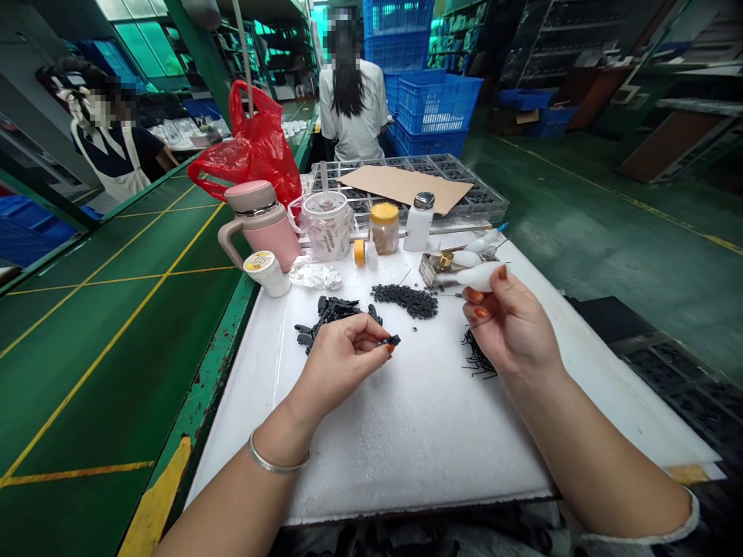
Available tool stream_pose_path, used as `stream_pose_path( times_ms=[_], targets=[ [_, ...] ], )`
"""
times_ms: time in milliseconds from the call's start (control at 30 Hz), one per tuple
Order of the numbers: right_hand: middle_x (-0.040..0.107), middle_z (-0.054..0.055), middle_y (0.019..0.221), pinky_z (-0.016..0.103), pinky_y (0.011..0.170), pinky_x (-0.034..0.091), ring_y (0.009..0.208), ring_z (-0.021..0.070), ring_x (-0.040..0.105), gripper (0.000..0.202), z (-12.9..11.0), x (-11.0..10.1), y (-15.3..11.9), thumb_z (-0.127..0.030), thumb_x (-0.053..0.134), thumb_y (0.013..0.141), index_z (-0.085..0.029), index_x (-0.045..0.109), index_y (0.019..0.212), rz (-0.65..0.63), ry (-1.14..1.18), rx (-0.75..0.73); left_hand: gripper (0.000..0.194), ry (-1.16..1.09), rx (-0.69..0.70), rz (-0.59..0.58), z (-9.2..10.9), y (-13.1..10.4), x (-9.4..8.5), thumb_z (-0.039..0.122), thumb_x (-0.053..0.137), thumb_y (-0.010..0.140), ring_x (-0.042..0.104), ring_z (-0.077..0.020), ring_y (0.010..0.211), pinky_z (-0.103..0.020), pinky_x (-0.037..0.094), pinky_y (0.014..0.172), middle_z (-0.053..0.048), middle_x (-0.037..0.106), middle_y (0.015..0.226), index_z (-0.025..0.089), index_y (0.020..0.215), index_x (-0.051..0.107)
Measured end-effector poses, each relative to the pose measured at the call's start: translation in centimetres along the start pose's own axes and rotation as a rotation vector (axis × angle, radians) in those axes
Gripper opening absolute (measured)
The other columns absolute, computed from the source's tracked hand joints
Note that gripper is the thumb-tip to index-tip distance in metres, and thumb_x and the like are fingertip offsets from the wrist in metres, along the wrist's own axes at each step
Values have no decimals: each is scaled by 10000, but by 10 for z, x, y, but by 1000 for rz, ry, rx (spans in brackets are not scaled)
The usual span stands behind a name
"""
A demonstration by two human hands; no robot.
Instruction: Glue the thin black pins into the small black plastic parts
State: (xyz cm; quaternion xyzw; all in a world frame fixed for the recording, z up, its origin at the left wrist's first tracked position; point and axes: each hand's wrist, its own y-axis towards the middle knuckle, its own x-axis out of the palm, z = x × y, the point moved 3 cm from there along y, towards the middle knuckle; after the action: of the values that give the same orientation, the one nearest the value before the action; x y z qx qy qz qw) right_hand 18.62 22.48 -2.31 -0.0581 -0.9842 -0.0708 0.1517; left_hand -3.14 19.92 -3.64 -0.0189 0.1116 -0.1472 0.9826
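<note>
Pinched between the thumb and fingers of my left hand [342,352] is a small black plastic part [395,340], held above the white work surface [400,433]. My right hand [516,329] is closed on a white squeeze bottle [481,275], whose thin needle tip points left. A pile of black plastic pieces [333,309] lies just behind my left hand. Small black rings [409,300] are heaped between the two hands, farther back. Thin black bent pieces [479,360] lie beneath my right hand, partly covered by it.
Across the back stand a pink thermos [272,232], a lidded clear cup [326,224], a yellow-lidded jar [384,230] and a white pump bottle [419,223]. Cardboard [406,186] rests on a compartment tray [487,197]. A green belt [116,325] runs along the left. Two people are beyond.
</note>
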Motion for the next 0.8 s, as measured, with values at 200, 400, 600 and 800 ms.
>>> stream_pose_path(
  times_ms=[200,400,600,800],
  targets=[
    [549,-28,864,192,558,423,662,85,521,430,14,25,-13,-137,784,575,-220,507,893,-237,144,314,163,-222,5,-25,5,1,-3,245,744,716,585,-94,662,-184,498,588,-26,664,807,146,816,662],
    [520,-30,663,205,471,327,531,76,407,315,27,46,-30,-390,743,713,-158,618,886,-458,-160,251,278,-408,-24,27,6,2,0,218,791,677,591,-80,630,-168,503,555,11,630,738,142,861,597],
    [567,-7,578,222,468,365,504,92,468,297,22,45,-31,-419,728,728,-133,647,745,-323,-239,90,321,-463,10,43,3,2,6,192,795,674,619,-97,673,-192,524,600,0,650,782,146,851,532],
    [606,12,580,229,479,415,516,107,518,341,16,41,-29,-425,774,663,-118,648,741,-267,-139,142,307,-458,8,52,-3,2,12,183,772,707,648,-120,746,-199,528,636,-20,668,845,151,881,521]
  ],
)
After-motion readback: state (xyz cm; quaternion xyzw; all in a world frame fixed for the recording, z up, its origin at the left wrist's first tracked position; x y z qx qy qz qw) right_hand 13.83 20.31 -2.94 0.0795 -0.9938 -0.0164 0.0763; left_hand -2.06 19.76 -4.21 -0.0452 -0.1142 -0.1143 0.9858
